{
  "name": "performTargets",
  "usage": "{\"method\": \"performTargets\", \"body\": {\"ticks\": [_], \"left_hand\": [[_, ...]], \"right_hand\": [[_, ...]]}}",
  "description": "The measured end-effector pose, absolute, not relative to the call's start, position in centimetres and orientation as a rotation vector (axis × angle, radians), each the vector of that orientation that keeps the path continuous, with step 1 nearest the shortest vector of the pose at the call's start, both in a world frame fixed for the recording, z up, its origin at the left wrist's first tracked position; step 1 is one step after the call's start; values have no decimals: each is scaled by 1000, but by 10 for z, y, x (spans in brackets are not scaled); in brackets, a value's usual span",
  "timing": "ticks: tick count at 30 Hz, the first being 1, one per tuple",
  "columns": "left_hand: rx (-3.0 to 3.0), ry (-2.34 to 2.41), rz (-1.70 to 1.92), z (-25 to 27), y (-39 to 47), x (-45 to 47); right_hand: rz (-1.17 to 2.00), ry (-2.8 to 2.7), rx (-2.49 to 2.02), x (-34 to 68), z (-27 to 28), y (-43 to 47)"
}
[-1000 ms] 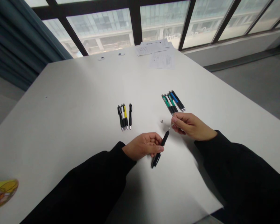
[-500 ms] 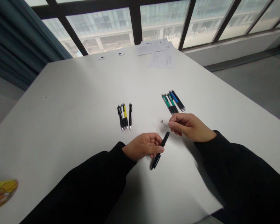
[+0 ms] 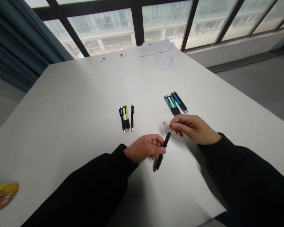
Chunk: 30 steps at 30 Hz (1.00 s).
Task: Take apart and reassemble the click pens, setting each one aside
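My left hand [image 3: 148, 147] holds a black pen [image 3: 159, 160] by its barrel, thumb on top, with the clip end pointing down toward me. My right hand [image 3: 188, 127] is closed in a pinch just beyond the pen's upper end. Between its fingertips and the barrel shows a thin pale piece, which looks like the pen refill [image 3: 170, 130]; most of it is hidden. On the table left of my right fingertips lies a small silvery pen tip [image 3: 164, 123].
Several pens [image 3: 126, 119] with black, white and yellow barrels lie left of centre. Farther right is another group of pens [image 3: 175, 104], green, white, blue and black. Printed papers [image 3: 164, 60] lie at the table's far end. A yellow picture-covered object [image 3: 3, 197] is at the near left.
My right hand has shifted slightly left, with its fingertips still at the pen's end. The pen in my left hand has tilted a little more upright.
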<state>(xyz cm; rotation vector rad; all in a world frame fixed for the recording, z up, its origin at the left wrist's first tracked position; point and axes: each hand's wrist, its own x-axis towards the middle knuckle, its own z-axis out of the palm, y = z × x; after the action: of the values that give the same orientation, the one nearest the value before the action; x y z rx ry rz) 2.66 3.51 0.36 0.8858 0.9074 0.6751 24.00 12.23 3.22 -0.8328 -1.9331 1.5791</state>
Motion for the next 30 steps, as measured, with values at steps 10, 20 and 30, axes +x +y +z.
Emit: {"method": "performTargets", "body": {"ticks": [10, 20, 30], "left_hand": [[910, 924, 679, 3, 34, 28], [913, 938, 693, 5, 34, 30], [915, 949, 666, 3, 35, 26]], "right_hand": [[1424, -2056, -777, 241, 22, 128], [769, -2484, -655, 228, 0, 133], [1699, -1620, -682, 243, 14, 133]]}}
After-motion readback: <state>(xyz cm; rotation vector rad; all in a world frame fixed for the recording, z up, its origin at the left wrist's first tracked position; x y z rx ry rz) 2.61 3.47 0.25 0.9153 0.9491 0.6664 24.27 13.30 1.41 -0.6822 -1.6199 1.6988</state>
